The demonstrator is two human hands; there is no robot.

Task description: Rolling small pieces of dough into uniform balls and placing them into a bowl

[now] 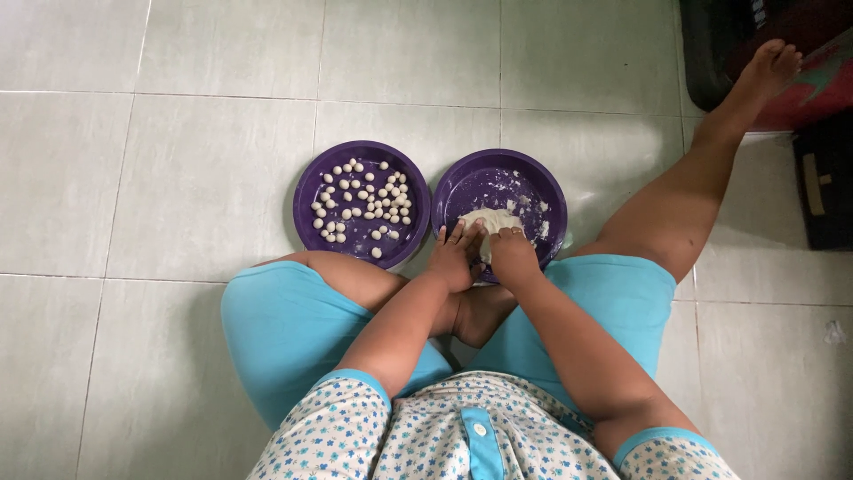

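While the person sits on the pale tiled floor (178, 178), both hands press a soft white dough lump (489, 220) in the right-hand round purple plastic plate (551, 191). The left hand (455, 253) lies with fingers spread on the lump's near left edge; the right hand (511, 249) curls onto it. Small white dough balls (364, 200) fill the left purple plate (306, 191) alongside, nearer the left hand.

pale tiled floor (178, 133), dark mat perhaps (826, 191)

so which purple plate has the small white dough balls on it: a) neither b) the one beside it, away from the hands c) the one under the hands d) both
b: the left purple plate holds the dough balls, while both hands work a dough lump.
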